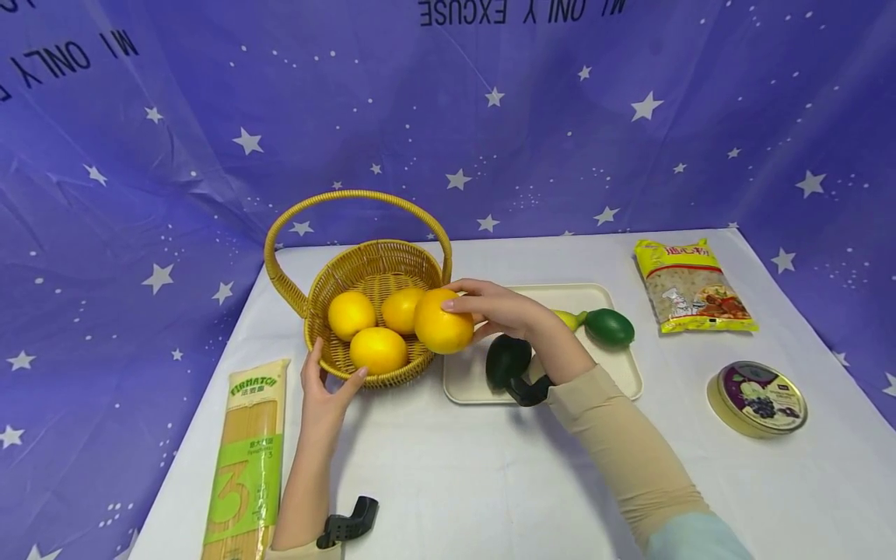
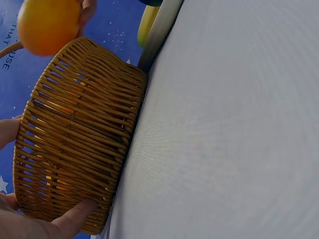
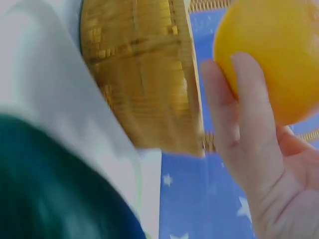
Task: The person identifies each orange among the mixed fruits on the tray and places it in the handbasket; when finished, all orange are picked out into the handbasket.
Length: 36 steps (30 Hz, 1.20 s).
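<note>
My right hand (image 1: 500,307) grips an orange (image 1: 444,321) above the right rim of a wicker basket (image 1: 378,257). In the right wrist view, the fingers (image 3: 254,94) lie against the side of this orange (image 3: 274,55). Several more orange-yellow fruits (image 1: 379,351) sit inside the basket, whose tall handle (image 1: 357,194) arches over the back. At the front left, my left hand (image 1: 327,397) holds the basket by its side. The left wrist view has its thumb (image 2: 77,214) along the woven wall (image 2: 79,134) and other fingers up at the rim.
A cream tray (image 1: 630,381) right of the basket bears a dark green fruit (image 1: 507,362), a smaller green fruit (image 1: 609,328) and a partly hidden yellow one (image 1: 570,319). Spaghetti (image 1: 245,467) lies at left; a pasta bag (image 1: 693,288) and a round tin (image 1: 759,398) are at right.
</note>
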{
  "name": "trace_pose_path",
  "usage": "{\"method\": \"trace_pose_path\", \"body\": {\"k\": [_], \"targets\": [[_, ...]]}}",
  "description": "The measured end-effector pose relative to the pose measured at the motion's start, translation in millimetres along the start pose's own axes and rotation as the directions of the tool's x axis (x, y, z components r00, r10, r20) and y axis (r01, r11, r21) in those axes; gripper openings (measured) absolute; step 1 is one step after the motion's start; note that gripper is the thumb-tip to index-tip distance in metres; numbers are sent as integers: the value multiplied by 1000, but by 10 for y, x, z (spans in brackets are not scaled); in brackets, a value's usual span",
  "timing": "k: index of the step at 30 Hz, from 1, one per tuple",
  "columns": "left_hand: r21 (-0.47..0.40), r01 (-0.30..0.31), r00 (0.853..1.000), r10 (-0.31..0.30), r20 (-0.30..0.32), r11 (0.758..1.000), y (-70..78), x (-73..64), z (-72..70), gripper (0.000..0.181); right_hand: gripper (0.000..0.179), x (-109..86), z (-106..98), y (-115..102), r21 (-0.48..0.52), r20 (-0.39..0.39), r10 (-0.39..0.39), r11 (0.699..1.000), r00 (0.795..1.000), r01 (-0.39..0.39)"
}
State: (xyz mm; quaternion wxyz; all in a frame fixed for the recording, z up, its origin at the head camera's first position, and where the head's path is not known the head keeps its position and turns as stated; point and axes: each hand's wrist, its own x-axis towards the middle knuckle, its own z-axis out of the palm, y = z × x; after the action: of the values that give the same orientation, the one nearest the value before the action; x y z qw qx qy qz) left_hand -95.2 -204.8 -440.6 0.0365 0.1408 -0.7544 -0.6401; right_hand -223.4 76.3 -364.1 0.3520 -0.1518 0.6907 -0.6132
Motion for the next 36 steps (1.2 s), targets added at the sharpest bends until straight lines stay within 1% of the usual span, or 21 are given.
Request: {"method": "trace_pose_path", "body": {"k": [3, 6, 11, 13, 16, 20, 23, 27, 29, 33, 36], "targets": [[-3, 5, 1000, -5, 1, 1000, -12, 7, 1, 93, 51, 69, 129, -23, 56, -2, -22, 998, 1000, 22], [-9, 0, 1000, 0, 0, 1000, -19, 16, -1, 94, 51, 152, 273, -60, 118, -23, -55, 991, 998, 58], [-8, -4, 1000, 4, -2, 1000, -16, 27, -5, 93, 56, 365, 497, -134, 180, -128, -105, 975, 986, 127], [-3, -3, 1000, 3, -2, 1000, -15, 27, -2, 93, 58, 467, 557, -161, 170, -186, -109, 975, 976, 141], [-2, -7, 1000, 7, 0, 1000, -5, 13, 4, 93, 61, 615, 608, -204, 155, -262, -119, 974, 958, 163], [-13, 9, 1000, -9, 13, 1000, 173, -78, 21, 91, 64, 781, 631, -270, 127, -360, -135, 973, 923, 192], [-12, 21, 1000, -21, 15, 1000, 194, -85, 21, 91, 66, 895, 636, -303, 116, -416, -127, 975, 901, 190], [-1, -3, 1000, 3, 0, 1000, 13, -1, 13, 92, 68, 1027, 630, -292, 94, -463, -123, 978, 878, 187], [3, -8, 1000, 8, -7, 1000, -12, 8, 17, 92, 69, 1074, 621, -260, 77, -484, -122, 980, 866, 181], [-2, -13, 1000, 13, -10, 1000, -31, 12, 16, 93, 68, 1138, 605, -194, 81, -526, -124, 978, 841, 195], [-6, -17, 1000, 17, -6, 1000, -29, 19, 15, 92, 67, 1170, 595, -167, 37, -563, -161, 975, 811, 220]]}}
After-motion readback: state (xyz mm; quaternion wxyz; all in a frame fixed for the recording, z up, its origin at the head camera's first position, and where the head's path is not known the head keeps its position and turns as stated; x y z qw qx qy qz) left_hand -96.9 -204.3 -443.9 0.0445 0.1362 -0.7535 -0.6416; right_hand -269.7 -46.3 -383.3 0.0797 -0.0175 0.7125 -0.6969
